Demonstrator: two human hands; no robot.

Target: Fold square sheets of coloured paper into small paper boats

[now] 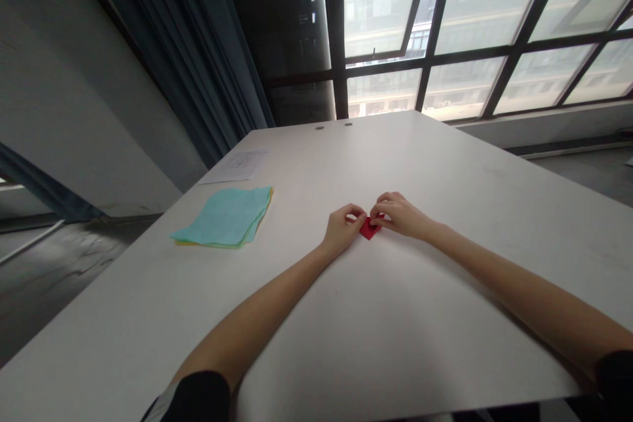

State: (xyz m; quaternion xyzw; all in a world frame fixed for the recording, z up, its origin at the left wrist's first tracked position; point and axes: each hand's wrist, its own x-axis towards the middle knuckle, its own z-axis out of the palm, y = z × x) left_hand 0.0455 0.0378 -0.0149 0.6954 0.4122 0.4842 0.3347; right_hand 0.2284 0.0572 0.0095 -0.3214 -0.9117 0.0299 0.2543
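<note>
A small folded piece of red paper [368, 229] lies on the white table [395, 316], near its middle. My left hand [342, 227] pinches its left side with curled fingers. My right hand [401, 214] pinches its right side, fingers pressed together on the top edge. Most of the red paper is hidden between the two hands. Both forearms stretch out over the table toward it.
A stack of light green and yellow paper sheets [226, 217] lies at the table's left. A printed white sheet [238, 165] sits behind the stack near the left edge. Dark curtains [198, 46] and large windows [469, 26] stand beyond the far edge.
</note>
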